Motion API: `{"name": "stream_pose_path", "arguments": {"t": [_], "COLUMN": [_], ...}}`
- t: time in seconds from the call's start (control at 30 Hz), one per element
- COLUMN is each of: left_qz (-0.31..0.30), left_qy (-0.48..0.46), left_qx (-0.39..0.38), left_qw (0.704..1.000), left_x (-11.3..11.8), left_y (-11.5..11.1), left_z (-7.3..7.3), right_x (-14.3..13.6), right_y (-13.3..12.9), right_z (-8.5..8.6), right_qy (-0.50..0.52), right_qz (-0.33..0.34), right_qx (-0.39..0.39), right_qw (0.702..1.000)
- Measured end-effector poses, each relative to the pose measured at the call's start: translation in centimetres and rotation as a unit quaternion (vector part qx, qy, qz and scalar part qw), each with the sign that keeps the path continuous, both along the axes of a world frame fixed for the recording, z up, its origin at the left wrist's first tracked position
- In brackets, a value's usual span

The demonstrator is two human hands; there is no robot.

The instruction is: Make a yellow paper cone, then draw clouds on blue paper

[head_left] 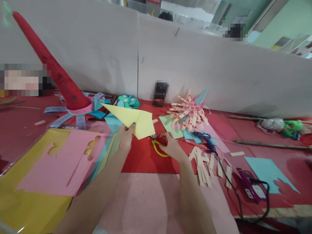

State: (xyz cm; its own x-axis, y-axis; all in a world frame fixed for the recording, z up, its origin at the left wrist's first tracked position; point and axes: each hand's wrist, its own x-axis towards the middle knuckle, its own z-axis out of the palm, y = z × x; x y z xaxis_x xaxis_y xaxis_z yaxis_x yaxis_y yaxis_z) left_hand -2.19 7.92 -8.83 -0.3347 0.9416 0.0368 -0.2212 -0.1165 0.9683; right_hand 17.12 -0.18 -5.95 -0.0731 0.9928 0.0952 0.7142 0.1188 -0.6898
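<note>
My left hand (126, 137) grips a folded yellow sheet of paper (142, 123), its long point aimed up and to the left. My right hand (170, 145) is at the yellow-handled scissors (159, 150), with its fingers bent together around or beside a handle; the exact hold is hard to make out. The scissors are over a red sheet (143, 162) on the table. Beyond the hands, a pink, strip-fringed piece with a blue cone (191, 112) stands at the right, and a tall red cone (60, 76) rises at the left.
A blue glue gun (206, 139) with a black cable lies right of my hands, near cream paper strips (202, 169) and a purple power block (252, 187). Pink cut paper (56, 165) covers the left side. A white partition (207, 65) borders the table's back.
</note>
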Motion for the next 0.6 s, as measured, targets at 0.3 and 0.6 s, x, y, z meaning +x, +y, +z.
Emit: {"name": "stream_pose_path", "arguments": {"t": [0.3, 0.6], "left_qz": [-0.005, 0.002], "left_qy": [-0.006, -0.022], "left_qx": [0.003, -0.033], "left_qw": [1.000, 0.999], "left_x": [0.0, -0.1], "left_y": [0.1, 0.5], "left_z": [0.0, -0.5], "right_x": [-2.0, -0.9], "right_y": [1.0, 1.9], "right_z": [-1.8, -0.7], "right_qy": [0.046, 0.463], "right_qz": [-0.114, -0.233], "right_qx": [0.056, 0.021], "right_qw": [0.991, 0.855]}}
